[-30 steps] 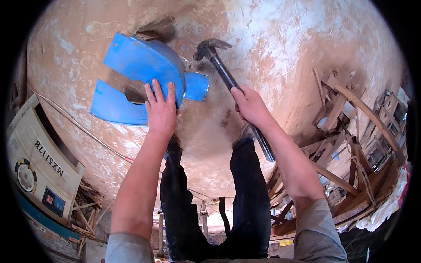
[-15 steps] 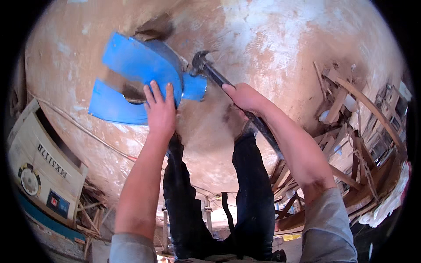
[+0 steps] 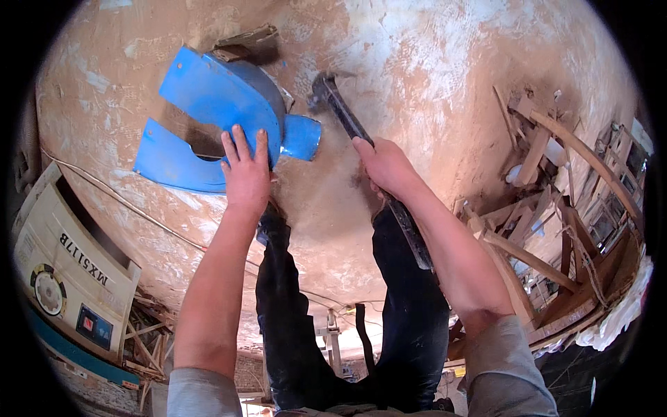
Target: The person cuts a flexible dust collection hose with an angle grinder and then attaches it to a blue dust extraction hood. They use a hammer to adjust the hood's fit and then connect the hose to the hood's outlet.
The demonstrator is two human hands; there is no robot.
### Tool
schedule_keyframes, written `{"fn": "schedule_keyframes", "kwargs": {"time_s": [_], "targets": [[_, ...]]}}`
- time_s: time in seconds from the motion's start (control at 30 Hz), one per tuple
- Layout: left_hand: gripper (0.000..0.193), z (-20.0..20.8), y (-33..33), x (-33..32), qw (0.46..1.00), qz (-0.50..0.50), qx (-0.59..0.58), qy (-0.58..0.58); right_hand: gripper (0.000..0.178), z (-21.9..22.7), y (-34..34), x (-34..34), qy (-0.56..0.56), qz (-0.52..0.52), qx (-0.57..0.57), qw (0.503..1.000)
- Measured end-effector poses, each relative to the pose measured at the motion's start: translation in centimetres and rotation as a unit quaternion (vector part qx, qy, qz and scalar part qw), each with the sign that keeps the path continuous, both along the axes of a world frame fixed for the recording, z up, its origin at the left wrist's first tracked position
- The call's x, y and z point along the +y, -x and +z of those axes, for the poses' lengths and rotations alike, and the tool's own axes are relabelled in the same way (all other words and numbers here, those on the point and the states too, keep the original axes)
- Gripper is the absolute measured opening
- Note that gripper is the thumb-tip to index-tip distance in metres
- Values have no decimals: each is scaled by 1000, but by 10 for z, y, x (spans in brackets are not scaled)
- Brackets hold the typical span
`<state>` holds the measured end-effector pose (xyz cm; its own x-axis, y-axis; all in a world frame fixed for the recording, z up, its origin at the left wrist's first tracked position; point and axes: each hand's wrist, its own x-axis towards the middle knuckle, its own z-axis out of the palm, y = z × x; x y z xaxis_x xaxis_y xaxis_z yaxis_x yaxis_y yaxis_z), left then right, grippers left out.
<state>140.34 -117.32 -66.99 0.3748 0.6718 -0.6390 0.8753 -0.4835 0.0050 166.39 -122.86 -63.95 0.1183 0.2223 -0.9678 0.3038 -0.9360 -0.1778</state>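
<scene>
A blue sheet-metal piece [image 3: 208,90], shaped like a curved hood with a wide U-shaped gap and a short spout on its right, lies on the dusty floor. My left hand [image 3: 248,177] rests on its near edge, fingers stretched and apart, pressing from above rather than wrapped round it. My right hand [image 3: 389,167] is closed round the dark handle of a claw hammer [image 3: 344,115]. The hammer's head is slightly blurred, just right of and beyond the spout, apart from it. The handle's lower end runs down along my right forearm.
A broken wood piece [image 3: 246,43] lies beyond the blue metal. At the left stands a cream machine [image 3: 69,271] with a dial and switch panel. A cable [image 3: 132,205] crosses the floor beside it. Scrap wood [image 3: 542,229] is piled at the right. My dark-trousered legs [image 3: 410,292] are below.
The hammer has swung to a steeper angle, its head a little farther from the spout. The blue piece and my left hand appear slightly farther left, and the view has shifted.
</scene>
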Motion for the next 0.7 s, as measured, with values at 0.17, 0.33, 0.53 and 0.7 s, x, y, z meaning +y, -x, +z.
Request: {"fn": "schedule_keyframes", "kwargs": {"time_s": [0.17,0.33,0.53,0.7], "targets": [[93,7,0,-1,1000,10,-28,-1,32,39,17,-53,-131,-127,32,983],[94,5,2,-1,999,10,-38,-13,29,42,65,-109,-204,-165,-52,964],[95,8,-5,-2,999,-11,-34,-17,37,-22,92,-139,-115,-131,-41,984],[95,2,13,-1,999,-18,-35,-27,37,2,83,-112,-132,-209,-50,968]]}}
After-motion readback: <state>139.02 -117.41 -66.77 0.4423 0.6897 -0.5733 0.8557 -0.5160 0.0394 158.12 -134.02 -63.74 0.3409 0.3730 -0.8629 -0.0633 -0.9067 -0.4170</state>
